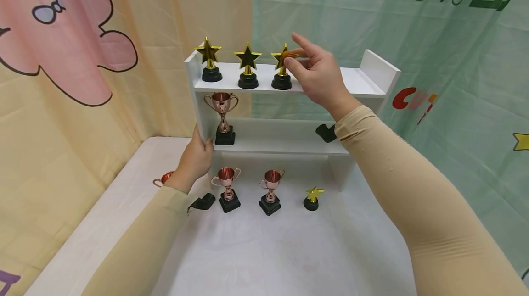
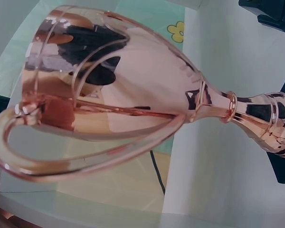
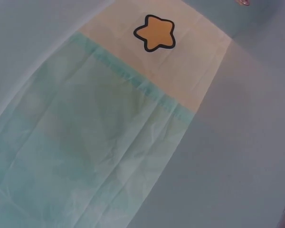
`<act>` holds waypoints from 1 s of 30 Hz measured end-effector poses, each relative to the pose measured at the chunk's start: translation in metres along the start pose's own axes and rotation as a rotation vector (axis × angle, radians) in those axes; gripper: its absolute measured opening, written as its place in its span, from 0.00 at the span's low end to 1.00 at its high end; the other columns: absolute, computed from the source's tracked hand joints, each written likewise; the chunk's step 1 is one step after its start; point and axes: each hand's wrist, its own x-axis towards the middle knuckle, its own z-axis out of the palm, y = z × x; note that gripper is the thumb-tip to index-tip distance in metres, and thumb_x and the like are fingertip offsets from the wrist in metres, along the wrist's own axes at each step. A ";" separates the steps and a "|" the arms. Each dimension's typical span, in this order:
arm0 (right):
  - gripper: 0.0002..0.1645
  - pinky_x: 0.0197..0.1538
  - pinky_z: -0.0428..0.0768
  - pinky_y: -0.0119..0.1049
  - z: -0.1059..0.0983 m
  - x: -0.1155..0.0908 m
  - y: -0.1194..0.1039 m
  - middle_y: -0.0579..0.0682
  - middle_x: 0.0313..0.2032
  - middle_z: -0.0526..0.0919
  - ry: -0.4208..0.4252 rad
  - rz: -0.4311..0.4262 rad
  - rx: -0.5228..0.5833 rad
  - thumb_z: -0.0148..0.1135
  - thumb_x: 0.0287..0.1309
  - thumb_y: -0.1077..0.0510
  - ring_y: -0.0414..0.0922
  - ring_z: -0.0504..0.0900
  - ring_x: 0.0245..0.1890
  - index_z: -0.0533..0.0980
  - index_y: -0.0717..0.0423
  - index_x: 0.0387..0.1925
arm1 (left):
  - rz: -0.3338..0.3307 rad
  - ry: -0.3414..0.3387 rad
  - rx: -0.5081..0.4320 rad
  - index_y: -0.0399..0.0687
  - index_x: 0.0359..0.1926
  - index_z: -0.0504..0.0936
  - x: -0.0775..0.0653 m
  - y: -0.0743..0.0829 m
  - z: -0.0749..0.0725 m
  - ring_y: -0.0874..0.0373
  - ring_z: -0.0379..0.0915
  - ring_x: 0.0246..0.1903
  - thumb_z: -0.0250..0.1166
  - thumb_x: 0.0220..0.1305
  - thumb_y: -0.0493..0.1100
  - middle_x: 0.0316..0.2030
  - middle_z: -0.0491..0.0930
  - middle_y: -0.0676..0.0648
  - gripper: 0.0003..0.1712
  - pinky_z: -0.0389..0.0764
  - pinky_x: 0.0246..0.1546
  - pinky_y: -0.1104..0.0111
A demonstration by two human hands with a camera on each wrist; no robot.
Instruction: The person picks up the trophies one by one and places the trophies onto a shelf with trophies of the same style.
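Note:
On the top board of a white shelf (image 1: 259,145), three gold star trophies with black bases stand in a row: the left star trophy (image 1: 208,57), the middle star trophy (image 1: 248,64) and the right star trophy (image 1: 282,75). My right hand (image 1: 324,73) pinches the star of the right one between thumb and fingers, covering part of it. Lower down, my left hand (image 1: 194,158) grips the shelf's left side panel, thumb at its front edge. Beside that hand, a rose-gold trophy cup (image 1: 223,117) stands upright on the middle board; this cup (image 2: 133,80) fills the left wrist view.
In front of the lower compartment stand two rose-gold cups, the left cup (image 1: 226,190) and the right cup (image 1: 270,191), and a small gold star trophy (image 1: 312,198). Another cup (image 1: 166,177) is partly hidden behind my left wrist. Printed curtains (image 1: 165,48) hang behind the white table (image 1: 268,254).

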 end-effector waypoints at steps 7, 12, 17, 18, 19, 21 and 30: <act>0.36 0.62 0.81 0.35 -0.006 -0.012 -0.004 0.51 0.65 0.82 0.005 0.035 -0.049 0.63 0.74 0.51 0.47 0.86 0.62 0.65 0.39 0.79 | 0.000 0.007 0.002 0.47 0.85 0.35 -0.001 -0.001 0.000 0.24 0.63 0.72 0.43 0.83 0.44 0.76 0.59 0.24 0.40 0.67 0.67 0.30; 0.37 0.66 0.82 0.42 -0.013 -0.023 -0.005 0.50 0.68 0.80 0.010 0.039 -0.084 0.62 0.74 0.49 0.46 0.84 0.65 0.65 0.38 0.80 | -0.005 0.010 0.010 0.47 0.85 0.35 0.000 -0.001 0.000 0.23 0.63 0.72 0.43 0.83 0.44 0.76 0.59 0.23 0.39 0.67 0.68 0.30; 0.36 0.68 0.81 0.44 -0.019 -0.034 -0.002 0.50 0.69 0.80 0.016 0.026 -0.117 0.62 0.74 0.50 0.48 0.83 0.65 0.65 0.41 0.79 | -0.008 0.003 0.002 0.47 0.85 0.34 0.000 -0.001 0.000 0.24 0.62 0.72 0.43 0.83 0.44 0.77 0.58 0.24 0.39 0.67 0.68 0.30; 0.36 0.68 0.80 0.44 -0.020 -0.036 -0.001 0.51 0.69 0.80 0.015 0.023 -0.128 0.62 0.74 0.49 0.48 0.83 0.66 0.65 0.42 0.79 | -0.010 0.003 -0.001 0.48 0.85 0.34 0.000 -0.001 0.000 0.24 0.62 0.72 0.43 0.83 0.44 0.77 0.58 0.24 0.40 0.67 0.68 0.30; 0.37 0.69 0.79 0.44 -0.021 -0.039 0.000 0.51 0.69 0.80 0.014 0.021 -0.140 0.62 0.74 0.49 0.48 0.82 0.66 0.65 0.42 0.80 | -0.011 0.003 0.000 0.47 0.85 0.34 0.000 0.000 0.000 0.24 0.62 0.72 0.43 0.83 0.44 0.77 0.58 0.24 0.40 0.67 0.68 0.30; 0.37 0.70 0.78 0.43 -0.023 -0.044 0.000 0.51 0.69 0.79 0.012 0.013 -0.149 0.62 0.74 0.49 0.49 0.82 0.67 0.66 0.43 0.79 | -0.012 0.001 0.000 0.47 0.85 0.34 0.000 0.000 0.000 0.24 0.62 0.72 0.43 0.83 0.44 0.77 0.58 0.24 0.40 0.67 0.68 0.30; 0.36 0.73 0.75 0.47 -0.027 -0.063 0.002 0.58 0.68 0.79 0.012 -0.047 -0.121 0.65 0.73 0.54 0.54 0.79 0.69 0.68 0.49 0.78 | -0.007 -0.001 -0.010 0.49 0.85 0.33 0.001 0.000 0.001 0.24 0.62 0.72 0.43 0.84 0.44 0.77 0.57 0.24 0.40 0.67 0.67 0.29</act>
